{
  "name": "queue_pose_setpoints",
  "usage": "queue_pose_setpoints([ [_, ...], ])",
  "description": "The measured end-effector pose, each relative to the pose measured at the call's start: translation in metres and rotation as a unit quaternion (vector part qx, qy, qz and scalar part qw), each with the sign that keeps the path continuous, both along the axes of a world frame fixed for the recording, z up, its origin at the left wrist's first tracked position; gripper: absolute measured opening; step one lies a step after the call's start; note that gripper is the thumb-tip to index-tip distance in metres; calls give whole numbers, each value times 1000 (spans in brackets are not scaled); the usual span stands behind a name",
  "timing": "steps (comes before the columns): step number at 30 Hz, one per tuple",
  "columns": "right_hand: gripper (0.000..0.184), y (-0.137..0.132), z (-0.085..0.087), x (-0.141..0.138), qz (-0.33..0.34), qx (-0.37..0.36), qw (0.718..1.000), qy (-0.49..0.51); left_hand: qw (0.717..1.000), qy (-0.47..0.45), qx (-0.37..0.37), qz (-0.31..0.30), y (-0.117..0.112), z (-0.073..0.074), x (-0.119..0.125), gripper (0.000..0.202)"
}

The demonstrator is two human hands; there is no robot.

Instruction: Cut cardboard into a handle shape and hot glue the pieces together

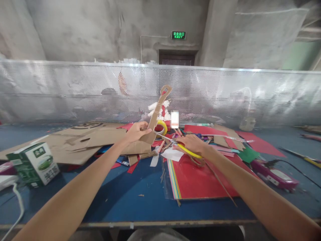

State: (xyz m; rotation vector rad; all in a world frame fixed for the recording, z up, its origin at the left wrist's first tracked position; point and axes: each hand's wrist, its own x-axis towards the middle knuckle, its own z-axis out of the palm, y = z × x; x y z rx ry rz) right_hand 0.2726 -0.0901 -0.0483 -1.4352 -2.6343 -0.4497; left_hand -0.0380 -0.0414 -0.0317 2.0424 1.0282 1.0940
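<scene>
My left hand (138, 131) grips the lower part of a long cardboard strip (157, 112), which leans up to the right and ends in a rounded loop. My right hand (192, 143) is closed on scissors (188, 151) with yellow handles. Their blades point left and reach the right edge of the cardboard near my left thumb; whether they are cutting into it I cannot tell. Just behind the blades is a yellow tape roll (162, 127). White and red paper pieces (164, 113) show behind the strip.
Flat cardboard sheets (87, 139) and a green-and-white carton (35, 164) are on the left. A pack of coloured paper (208, 182) lies under my right arm. Farther right are a purple device (274, 174) with a black cord and red sheets (260, 143). A perforated metal screen (200, 90) bounds the table's back.
</scene>
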Motion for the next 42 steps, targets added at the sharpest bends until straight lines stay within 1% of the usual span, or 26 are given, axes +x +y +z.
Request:
queue_pose_setpoints([
  [3,56,-1,0,-2,2,2,1000,-1,1000,7,9,0,0,2,-1,43],
  [7,58,-1,-3,-2,2,6,1000,12,998,10,62,29,-8,13,-2,41],
  [9,57,1,-6,-1,10,-6,1000,11,996,-10,73,46,-12,20,-4,42],
  [12,55,5,-8,2,-4,-17,999,36,996,-55,56,46,-12,24,-9,45],
  [14,53,6,-7,4,-18,-6,996,91,995,-79,50,38,-8,21,-11,45],
  [17,48,5,-4,10,12,0,980,197,994,-97,32,29,-2,13,-9,40],
  [19,44,3,0,13,42,-21,965,260,994,-111,12,7,-1,9,-5,37],
  [21,42,0,3,15,49,-49,952,297,992,-126,2,-20,-2,7,-1,35],
  [22,42,-1,5,16,38,-58,950,303,991,-133,1,-30,-2,6,1,35],
  [24,43,-3,8,15,-3,-64,956,285,988,-146,2,-40,-2,6,2,35],
  [26,44,-4,9,11,-45,-68,967,241,987,-152,5,-43,-2,4,3,35],
  [28,43,-6,7,3,-64,-84,975,197,988,-149,5,-41,-3,2,5,34],
  [31,37,-12,0,-13,-62,-107,981,151,991,-123,-2,-52,-7,-1,12,32],
  [34,28,-19,-6,-23,-31,-137,984,106,993,-86,-5,-75,-14,-3,22,30],
  [36,29,-22,-6,-24,-10,-171,980,97,994,-65,0,-83,-17,-4,27,30],
  [38,33,-23,-3,-22,3,-216,969,122,995,-42,2,-92,-20,-4,30,30],
  [39,34,-23,-1,-20,9,-231,961,152,995,-29,5,-96,-21,-4,32,30],
  [41,36,-21,3,-18,26,-235,940,246,995,-3,22,-97,-22,-5,34,29],
  [42,38,-20,3,-18,40,-227,924,305,995,11,33,-95,-22,-5,34,28],
])
